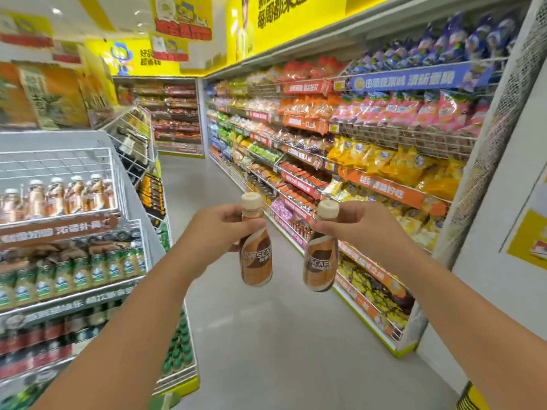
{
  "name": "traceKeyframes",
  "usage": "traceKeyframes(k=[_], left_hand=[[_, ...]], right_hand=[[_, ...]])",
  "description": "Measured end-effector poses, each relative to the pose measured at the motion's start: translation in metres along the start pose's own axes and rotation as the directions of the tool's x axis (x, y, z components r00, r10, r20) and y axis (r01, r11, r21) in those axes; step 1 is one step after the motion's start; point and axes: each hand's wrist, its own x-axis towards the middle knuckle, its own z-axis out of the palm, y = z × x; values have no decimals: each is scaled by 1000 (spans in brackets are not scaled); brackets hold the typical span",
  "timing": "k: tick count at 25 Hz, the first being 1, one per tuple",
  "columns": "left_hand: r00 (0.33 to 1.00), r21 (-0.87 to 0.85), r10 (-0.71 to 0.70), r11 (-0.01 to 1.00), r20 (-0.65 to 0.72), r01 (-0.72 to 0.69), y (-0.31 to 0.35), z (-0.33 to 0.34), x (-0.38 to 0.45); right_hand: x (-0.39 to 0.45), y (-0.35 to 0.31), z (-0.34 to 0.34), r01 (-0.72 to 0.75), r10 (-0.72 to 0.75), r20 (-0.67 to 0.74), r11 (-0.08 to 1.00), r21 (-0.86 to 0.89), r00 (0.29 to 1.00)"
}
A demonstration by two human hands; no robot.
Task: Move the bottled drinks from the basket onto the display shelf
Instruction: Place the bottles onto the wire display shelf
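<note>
I hold two brown Nescafe coffee bottles with cream caps upright over the aisle floor. My left hand grips the neck of the left bottle. My right hand grips the neck of the right bottle. The two bottles hang side by side, a small gap between them. At the far left, the display shelf has a wire-fenced upper tier with a row of matching bottles standing on it. No basket is in view.
Below that tier are rows of green-labelled bottles and dark red-labelled bottles. Snack shelves line the right side of the aisle. A white pillar stands at the right. Grey floor runs ahead between the racks.
</note>
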Motion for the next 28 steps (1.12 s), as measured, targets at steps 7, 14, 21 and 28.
traceKeyframes(k=[7, 14, 21, 28], left_hand=[[991, 71, 8, 998, -132, 1, -30, -204, -21], [947, 167, -35, 981, -320, 93, -61, -392, -52], [886, 122, -81, 981, -457, 153, -96, -501, -49], [836, 178, -98, 957, -540, 228, -127, -574, 10]], right_hand=[[53, -89, 174, 74, -78, 101, 996, 39, 992], [102, -176, 353, 139, -176, 245, 977, 161, 954], [151, -221, 476, 176, -233, 369, 968, 182, 900], [245, -229, 571, 206, -323, 452, 935, 288, 832]])
